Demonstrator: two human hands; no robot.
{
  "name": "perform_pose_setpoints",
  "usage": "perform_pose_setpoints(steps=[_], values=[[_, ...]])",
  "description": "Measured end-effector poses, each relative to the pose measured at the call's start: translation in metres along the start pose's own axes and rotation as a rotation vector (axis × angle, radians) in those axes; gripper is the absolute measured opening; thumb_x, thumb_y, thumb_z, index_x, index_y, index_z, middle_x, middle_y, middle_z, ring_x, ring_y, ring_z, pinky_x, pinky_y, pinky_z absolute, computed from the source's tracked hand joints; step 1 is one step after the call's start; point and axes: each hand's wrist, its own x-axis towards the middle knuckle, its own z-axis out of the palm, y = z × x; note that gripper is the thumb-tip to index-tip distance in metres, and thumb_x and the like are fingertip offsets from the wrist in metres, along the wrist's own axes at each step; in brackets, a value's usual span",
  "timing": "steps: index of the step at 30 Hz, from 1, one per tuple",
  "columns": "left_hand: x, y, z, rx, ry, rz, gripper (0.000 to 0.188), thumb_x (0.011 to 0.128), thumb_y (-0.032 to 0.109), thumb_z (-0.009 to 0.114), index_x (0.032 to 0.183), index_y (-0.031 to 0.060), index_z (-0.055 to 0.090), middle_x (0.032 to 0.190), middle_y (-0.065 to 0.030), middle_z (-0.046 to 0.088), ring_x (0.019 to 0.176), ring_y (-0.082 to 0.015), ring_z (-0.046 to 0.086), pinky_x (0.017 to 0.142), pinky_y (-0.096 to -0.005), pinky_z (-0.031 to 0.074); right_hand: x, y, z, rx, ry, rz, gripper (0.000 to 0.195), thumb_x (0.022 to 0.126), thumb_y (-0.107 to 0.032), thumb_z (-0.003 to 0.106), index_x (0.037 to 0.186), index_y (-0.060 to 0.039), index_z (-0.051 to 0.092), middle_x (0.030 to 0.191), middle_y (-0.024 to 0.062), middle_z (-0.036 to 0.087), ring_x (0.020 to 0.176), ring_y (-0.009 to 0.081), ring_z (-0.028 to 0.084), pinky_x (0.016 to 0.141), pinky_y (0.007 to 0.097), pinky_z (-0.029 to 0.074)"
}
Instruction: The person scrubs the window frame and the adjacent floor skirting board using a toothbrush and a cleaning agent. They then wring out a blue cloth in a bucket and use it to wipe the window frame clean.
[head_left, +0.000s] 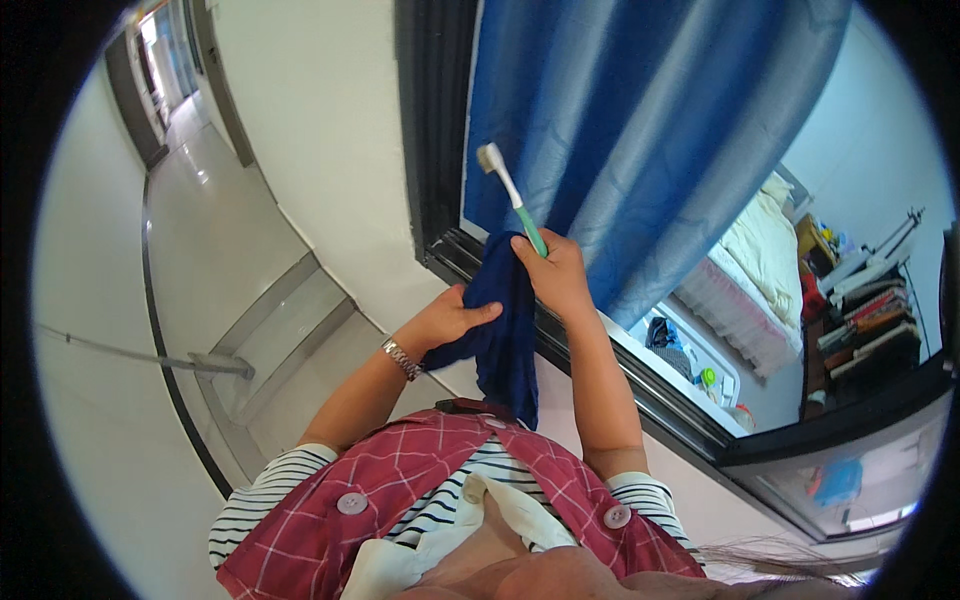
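A toothbrush (516, 196) with a green and white handle points up and away from my right hand (556, 271), its worn bristles at the far end. The same hand also pinches the top of a dark blue cloth (506, 345). My left hand (446, 322) grips the cloth lower down on its left side, thumb lying over the front. Folds of the fabric hang between both hands and down toward my apron (390, 457). Just beyond the hands runs the black window frame (442, 251) with its sill track.
A blue curtain (600, 112) hangs inside the window. Through the opening, a bed (750, 277), a rack of folded clothes (870, 322) and a white tub (724, 375) with items show. To the left, a mop (217, 366) lies over a tiled corridor floor (217, 217).
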Motion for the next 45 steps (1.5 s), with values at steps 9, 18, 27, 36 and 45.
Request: perform_pose_setpoints(steps=[9,18,27,36,45], values=[[0.020,-0.040,0.006,-0.647,0.253,0.029,0.029,0.097,0.024,0.060,0.110,-0.0008,0.063,0.101,-0.0061,0.069,0.089,-0.0147,0.066,0.079,-0.0290,0.054,-0.032,0.006,-0.001,-0.418,-0.139,0.216,0.043,0.088,-0.047,0.061,0.094,-0.0055,0.068,0.084,0.0188,0.069,0.086,0.0364,0.067,0.076,0.0452,0.050],[0.019,-0.024,-0.013,-0.694,0.458,0.069,0.027,0.097,0.018,0.058,0.109,-0.0050,0.064,0.103,-0.0102,0.069,0.087,-0.0181,0.068,0.079,-0.0311,0.055,-0.078,0.003,-0.050,-0.427,-0.117,0.130,0.024,0.094,-0.028,0.056,0.104,-0.0074,0.061,0.072,0.0198,0.065,0.072,0.0404,0.064,0.064,0.0494,0.047],[0.018,-0.031,-0.021,-0.493,0.428,0.058,0.026,0.093,0.014,0.062,0.109,-0.0071,0.063,0.098,-0.0091,0.069,0.084,-0.0154,0.066,0.078,-0.0291,0.054,-0.073,-0.008,-0.014,-0.826,-0.360,0.047,0.034,0.094,-0.023,0.054,0.127,-0.0248,0.060,0.069,0.0177,0.065,0.064,0.0368,0.065,0.060,0.0482,0.051],[-0.012,-0.032,0.003,0.282,0.617,0.396,0.066,0.085,0.007,0.065,0.143,0.0034,0.033,0.099,-0.0243,0.066,0.089,-0.0360,0.067,0.079,-0.0390,0.052,-0.038,-0.049,0.007,-1.056,-0.563,-0.214,0.040,0.080,-0.008,0.057,0.120,-0.0054,0.062,0.065,0.0141,0.066,0.059,0.0293,0.067,0.052,0.0406,0.051],[0.010,-0.024,-0.025,0.779,0.623,0.245,0.061,0.085,0.009,0.056,0.142,-0.0052,0.036,0.079,-0.0275,0.064,0.070,-0.0452,0.062,0.064,-0.0524,0.049,0.010,-0.040,0.074,-0.967,-0.521,-0.126,0.033,0.082,-0.011,0.057,0.113,-0.0036,0.063,0.073,0.0166,0.069,0.068,0.0312,0.070,0.059,0.0420,0.054]])
